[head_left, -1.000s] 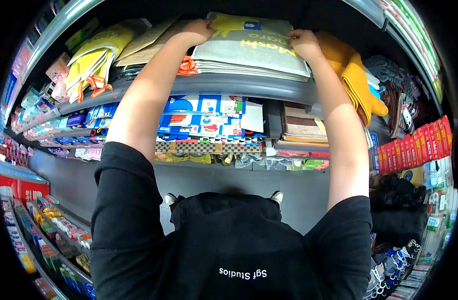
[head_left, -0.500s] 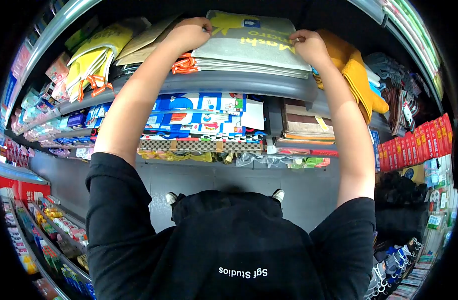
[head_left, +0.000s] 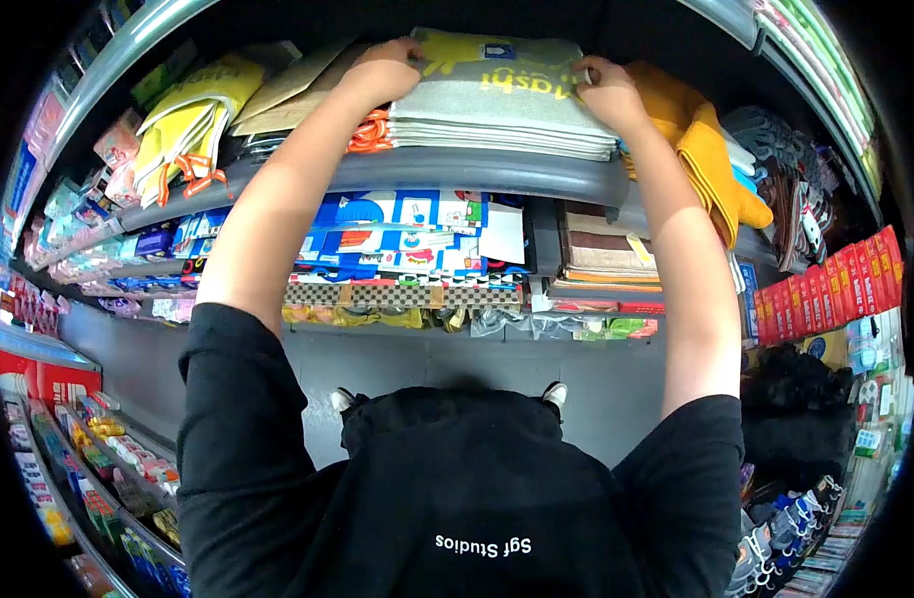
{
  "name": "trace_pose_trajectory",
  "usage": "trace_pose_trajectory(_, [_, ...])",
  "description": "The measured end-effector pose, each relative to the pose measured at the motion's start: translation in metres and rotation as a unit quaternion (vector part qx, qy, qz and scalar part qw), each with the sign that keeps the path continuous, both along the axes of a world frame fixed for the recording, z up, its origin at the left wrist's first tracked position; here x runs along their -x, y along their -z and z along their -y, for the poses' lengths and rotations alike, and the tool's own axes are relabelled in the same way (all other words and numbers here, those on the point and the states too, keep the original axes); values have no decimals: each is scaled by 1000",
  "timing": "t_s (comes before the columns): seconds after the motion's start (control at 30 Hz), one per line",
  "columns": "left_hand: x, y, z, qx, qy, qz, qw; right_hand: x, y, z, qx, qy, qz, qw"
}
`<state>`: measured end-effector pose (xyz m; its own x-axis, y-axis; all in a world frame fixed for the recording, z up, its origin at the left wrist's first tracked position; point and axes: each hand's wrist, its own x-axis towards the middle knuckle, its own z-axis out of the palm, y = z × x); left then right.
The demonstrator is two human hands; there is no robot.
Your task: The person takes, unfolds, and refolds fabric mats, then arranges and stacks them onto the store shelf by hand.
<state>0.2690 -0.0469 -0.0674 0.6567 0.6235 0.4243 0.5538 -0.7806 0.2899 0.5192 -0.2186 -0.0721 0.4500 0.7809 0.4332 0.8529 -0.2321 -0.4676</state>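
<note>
A stack of grey mats with yellow lettering and orange tags lies on the upper shelf in front of me. My left hand is closed at the left edge of the top mat, its fingertips pinching near the yellow print. At the right edge, my right hand is closed on the same mat, thumb and fingers pressed together. The mat lies on the stack between both hands, and its far edge sits in shadow. Parts of the fingertips are hidden from this angle.
Yellow mats sit left of the stack, beside brown cardboard-like sheets. Mustard cloth hangs over the shelf edge on the right. Below are blue patterned mats and brown mats. Red packs jut out at right.
Both hands have shifted slightly, the right one a little inward and the left one a little to the right. The top mat's printed face now looks more foreshortened and curved.
</note>
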Motion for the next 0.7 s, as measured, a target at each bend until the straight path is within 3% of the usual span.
trace_pose_trajectory(0.07, [-7, 0, -14, 21, -10, -13, 1000, -4, 1, -12, 17, -1, -29, 999])
trace_pose_trajectory(0.17, [-25, 12, -49, 60, 71, -21, 995, -10, -1, -27, -29, 6, -38, 999])
trace_pose_trajectory(0.23, [-30, 12, -54, 115, 119, 33, 986, -6, -8, -35, -25, 8, -150, 988])
trace_pose_trajectory(0.27, [-32, 12, -57, 115, 117, 33, 986, -11, -5, -41, -25, 6, -150, 988])
trace_pose_trajectory(0.33, [-36, 13, -59, 140, 108, 6, 984, -28, 7, -54, -38, -53, -162, 985])
trace_pose_trajectory(0.47, [-39, 21, -60, 67, 97, 19, 993, -33, 5, -48, -38, -61, -160, 984])
trace_pose_trajectory(0.53, [-37, 25, -57, 10, 97, 68, 993, -26, 4, -42, -98, -45, 1, 994])
trace_pose_trajectory(0.57, [-36, 26, -56, 10, 95, 67, 993, -26, 6, -45, -98, -47, 1, 994])
trace_pose_trajectory(0.63, [-35, 22, -49, -80, 85, 86, 989, -30, 15, -50, 8, 17, 54, 998])
trace_pose_trajectory(0.7, [-39, 26, -48, -85, 48, 42, 994, -30, 18, -55, 57, 35, 81, 994])
